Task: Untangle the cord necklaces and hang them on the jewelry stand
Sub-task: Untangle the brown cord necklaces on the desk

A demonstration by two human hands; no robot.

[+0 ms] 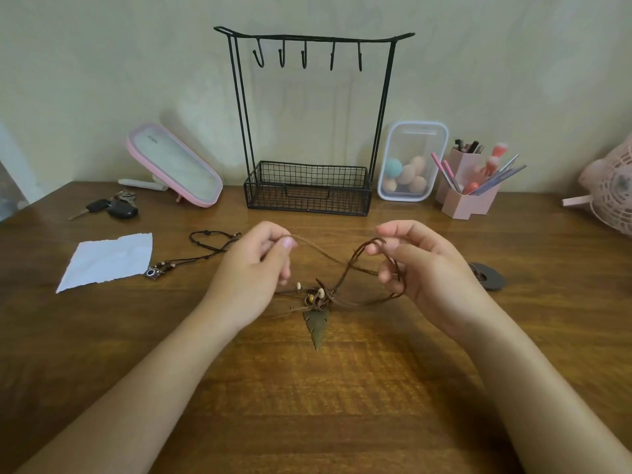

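Holding the brown cord necklace (pixel 328 258) up over the table (pixel 307 405), we pinch one strand of it between the thumb and forefinger of our left hand (pixel 253 268). Our right hand (pixel 420 265) pinches a loop of the same cord at thumb and forefinger, and more cord runs round its curled lower fingers. Between the two hands the strands cross once in the air and drop to a knotted bunch with pale beads (pixel 318 295) low between our wrists. The leaf pendant (pixel 316 325) lies just below that bunch, its tip toward us. The black cord necklace (pixel 208 249) lies on the wood to the left of our left hand, apart from the brown one, with its small square pendant (pixel 153 272) at the edge of a white sheet (pixel 109 258). The jewelry stand (pixel 314 38) stands straight ahead of us at the back, by the wall. Neither necklace is on its hooks (pixel 303 58), and its wire basket (pixel 307 200) sits at the foot. Left of the stand we see a tilted pink mirror (pixel 174 165) and a bunch of keys (pixel 113 208). Right of it stand a clear box (pixel 412 131) of sponges and a pink holder (pixel 468 203) of brushes. A dark disc (pixel 487 275) lies near our right hand.
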